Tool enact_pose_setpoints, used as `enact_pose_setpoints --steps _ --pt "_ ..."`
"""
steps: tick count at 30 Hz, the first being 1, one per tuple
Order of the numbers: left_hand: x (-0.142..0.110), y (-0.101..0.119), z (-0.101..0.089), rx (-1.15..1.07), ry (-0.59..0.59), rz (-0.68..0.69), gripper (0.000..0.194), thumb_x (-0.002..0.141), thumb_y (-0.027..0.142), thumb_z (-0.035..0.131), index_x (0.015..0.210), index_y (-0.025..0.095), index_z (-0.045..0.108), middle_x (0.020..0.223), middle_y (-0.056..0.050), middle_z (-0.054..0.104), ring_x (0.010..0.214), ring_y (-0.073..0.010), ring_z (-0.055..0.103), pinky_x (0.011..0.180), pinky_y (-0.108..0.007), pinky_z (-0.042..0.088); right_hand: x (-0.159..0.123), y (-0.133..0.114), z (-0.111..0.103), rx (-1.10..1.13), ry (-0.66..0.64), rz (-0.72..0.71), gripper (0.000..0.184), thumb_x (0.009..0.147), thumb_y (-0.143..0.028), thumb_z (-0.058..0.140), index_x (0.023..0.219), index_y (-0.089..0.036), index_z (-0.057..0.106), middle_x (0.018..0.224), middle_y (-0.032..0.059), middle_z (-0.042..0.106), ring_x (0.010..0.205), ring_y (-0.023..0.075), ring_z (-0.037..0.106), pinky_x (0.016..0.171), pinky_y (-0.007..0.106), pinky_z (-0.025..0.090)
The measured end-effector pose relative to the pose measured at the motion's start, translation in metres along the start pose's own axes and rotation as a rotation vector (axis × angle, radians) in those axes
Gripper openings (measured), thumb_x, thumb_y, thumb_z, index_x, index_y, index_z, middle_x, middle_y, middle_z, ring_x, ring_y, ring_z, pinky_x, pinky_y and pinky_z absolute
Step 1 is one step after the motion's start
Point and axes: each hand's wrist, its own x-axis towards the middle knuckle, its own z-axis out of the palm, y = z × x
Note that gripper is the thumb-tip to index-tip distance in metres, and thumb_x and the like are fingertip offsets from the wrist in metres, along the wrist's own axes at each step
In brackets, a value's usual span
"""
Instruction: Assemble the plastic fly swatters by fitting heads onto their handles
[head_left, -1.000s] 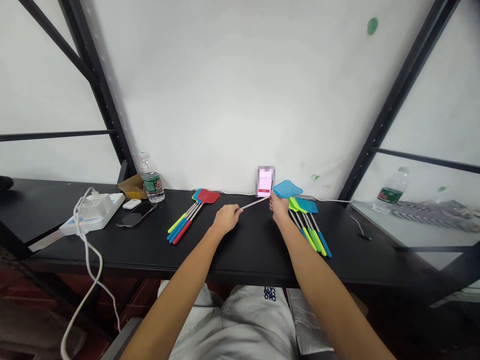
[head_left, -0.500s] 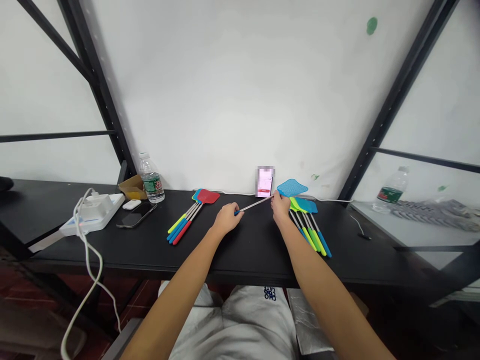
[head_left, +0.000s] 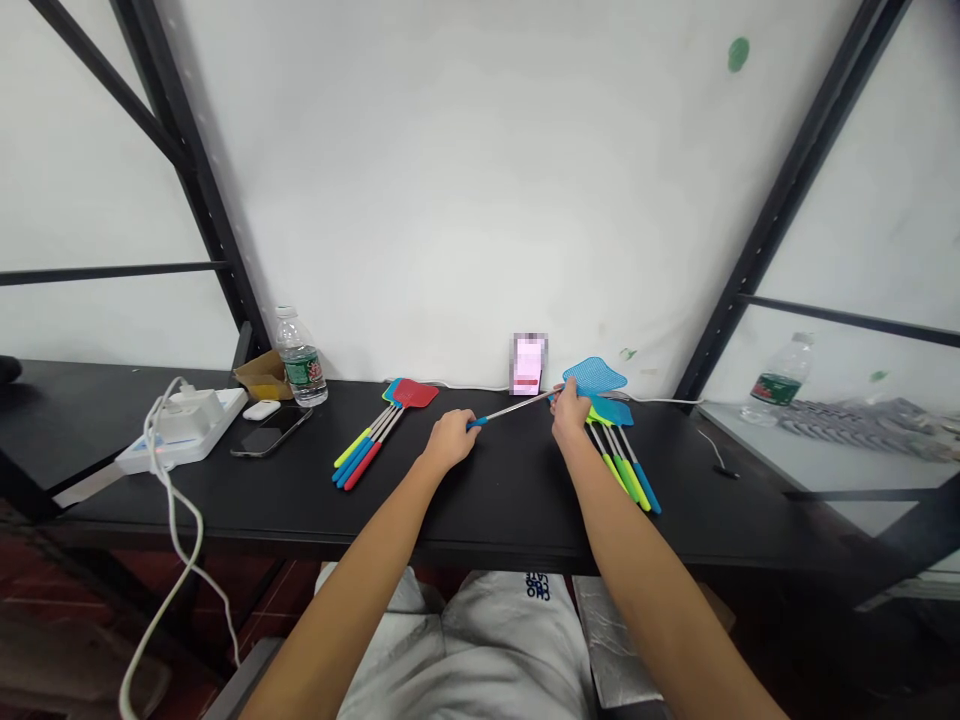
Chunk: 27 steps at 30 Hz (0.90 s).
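A blue fly swatter [head_left: 517,406] with a metal shaft stretches between my two hands over the black desk. My left hand [head_left: 452,437] is closed around its blue handle, part of which sticks out past the fingers. Close to the blue mesh head, my right hand [head_left: 570,410] grips the upper end of the shaft. Beneath and beside my right forearm lies a group of yellow, green and blue fly swatters [head_left: 628,470], partly covered by that hand. To the left, another group of fly swatters [head_left: 367,445], with red, blue and yellow handles, rests fanned together.
A phone [head_left: 529,365] stands upright against the wall. At the left are a water bottle [head_left: 304,370], an open cardboard box [head_left: 264,376], a white case [head_left: 262,410], a dark phone [head_left: 271,432] and a power strip [head_left: 225,408] with trailing white cables. A short black-ended cable [head_left: 726,471] lies right.
My right hand and the mesh head have shifted slightly right, away from my left hand. More of the blue handle shows beyond my left fingers.
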Motion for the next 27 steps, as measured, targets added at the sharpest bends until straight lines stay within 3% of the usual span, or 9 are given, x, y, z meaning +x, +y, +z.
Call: enact_pose_setpoints --steps 15,27 --pt "-0.002 0.004 -0.002 -0.075 0.011 0.101 0.021 0.094 0.033 0.049 0.095 0.021 0.067 0.096 -0.007 0.070 0.089 -0.0204 0.063 0.078 -0.028 0.043 -0.003 0.002 0.001 -0.037 -0.007 -0.008 0.035 0.088 -0.042 0.052 0.062 -0.020 0.052 0.049 -0.0006 0.049 0.042 0.0118 0.046 0.038 0.023 0.034" --pt "-0.005 0.006 -0.006 0.050 0.014 0.039 0.020 0.095 0.030 0.044 0.092 0.024 0.063 0.101 -0.006 0.069 0.092 -0.0222 0.062 0.067 -0.028 0.038 -0.012 0.005 0.005 0.020 -0.052 0.061 0.032 0.089 -0.034 0.047 0.061 -0.021 0.047 0.046 -0.0021 0.043 0.037 0.0100 0.037 0.035 0.023 0.028"
